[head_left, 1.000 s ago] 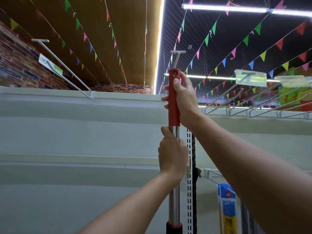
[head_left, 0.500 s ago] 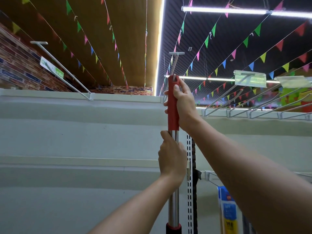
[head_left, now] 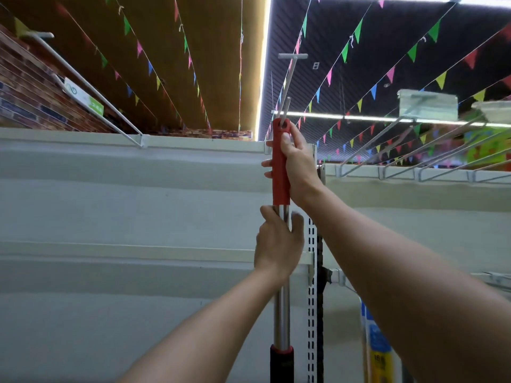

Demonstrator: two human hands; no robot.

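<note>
I hold a long pole upright in front of a white shelving wall. Its top is a red plastic handle (head_left: 280,172) with a hanging hole, and below it runs a shiny metal shaft (head_left: 281,316) down to a black and red collar (head_left: 281,360). My right hand (head_left: 297,164) grips the red handle near its top. My left hand (head_left: 278,241) grips the metal shaft just under the red part. The tip of a white metal display hook (head_left: 287,78) sits at the handle's hole. The pole's lower end is out of view.
More white wire hooks (head_left: 409,150) jut out along the top rail to the right and another long hook (head_left: 91,87) to the left. A slotted shelf upright (head_left: 312,299) stands just right of the pole. Packaged goods (head_left: 377,346) hang at lower right. Bunting flags cross the ceiling.
The pole has stayed upright in both hands. The handle's hole has come up to the tip of the centre hook, and the view has tilted slightly.
</note>
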